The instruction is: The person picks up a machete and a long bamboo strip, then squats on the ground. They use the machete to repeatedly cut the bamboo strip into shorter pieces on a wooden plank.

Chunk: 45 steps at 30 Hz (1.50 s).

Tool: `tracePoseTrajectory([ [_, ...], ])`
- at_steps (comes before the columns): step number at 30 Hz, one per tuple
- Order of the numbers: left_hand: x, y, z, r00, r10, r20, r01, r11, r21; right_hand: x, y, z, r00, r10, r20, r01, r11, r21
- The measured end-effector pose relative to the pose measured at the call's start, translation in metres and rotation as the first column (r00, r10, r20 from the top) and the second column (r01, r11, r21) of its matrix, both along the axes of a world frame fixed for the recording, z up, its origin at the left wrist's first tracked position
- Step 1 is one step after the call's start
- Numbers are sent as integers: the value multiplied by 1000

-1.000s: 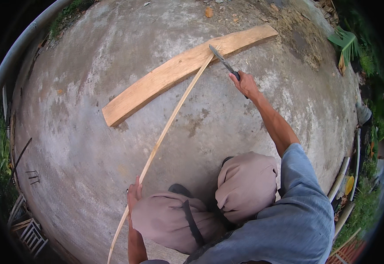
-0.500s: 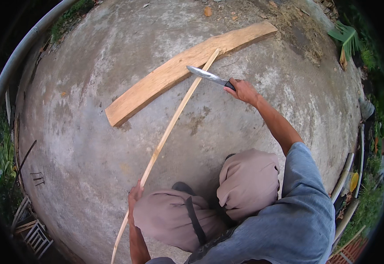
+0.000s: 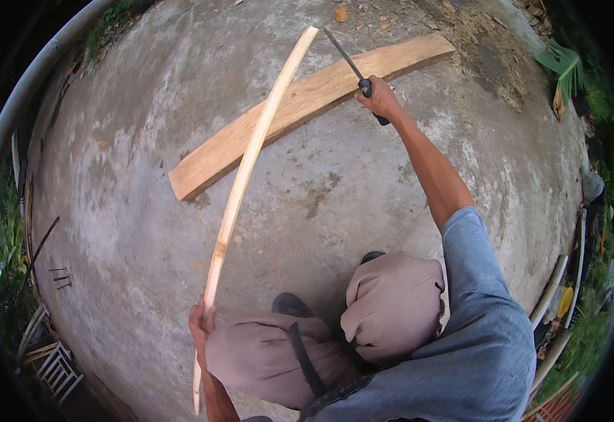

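Observation:
A long pale strip, likely split bamboo (image 3: 245, 172), runs from beside my left knee up past the plank. My left hand (image 3: 201, 321) is closed round its lower part, with the tail end sticking out below. The strip's upper stretch crosses over a thick wooden plank (image 3: 329, 86) that lies slanted on the concrete. At the far side my right hand (image 3: 379, 98) grips the black handle of a knife (image 3: 347, 60). The blade points up and left, seen nearly edge-on, its tip close to the strip's far end; whether they touch I cannot tell.
Stained concrete ground (image 3: 138, 232) spreads around me. A metal pipe (image 3: 22, 98) curves along the left side, and short rods (image 3: 60, 278) stick up near it. A slatted white frame (image 3: 60, 371) lies at the lower left. Poles (image 3: 549, 292) and plants edge the right.
The strip has been raised and shifted so its far end passes beyond the plank. My right hand has moved the knife from across the strip to near its far tip.

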State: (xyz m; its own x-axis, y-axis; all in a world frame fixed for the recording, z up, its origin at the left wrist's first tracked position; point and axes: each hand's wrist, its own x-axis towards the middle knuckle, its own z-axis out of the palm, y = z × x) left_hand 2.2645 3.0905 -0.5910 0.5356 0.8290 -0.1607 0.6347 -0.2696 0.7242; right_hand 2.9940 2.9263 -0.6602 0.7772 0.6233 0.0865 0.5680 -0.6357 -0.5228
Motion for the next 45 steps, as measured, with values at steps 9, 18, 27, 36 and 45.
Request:
tracePoseTrajectory([
  [9,26,-29,15,990,109,-91,-107,994,27,16,140,-42,915,373,151,-349,923,-163],
  [18,61,-44,-6,999,-4,-38,-1,992,-124,13,143,-59,762,532,369,-302,796,-525],
  [27,98,-39,3,980,-30,-199,-51,921,-387,-106,20,-35,883,457,110,-429,879,-209],
  [36,34,-56,-58,998,-53,-45,41,972,-233,-227,-169,-4,842,-431,-325,372,900,-228],
  [45,78,-32,-65,965,-220,-142,112,838,-534,-200,-137,-3,1000,-22,-19,14,940,-340],
])
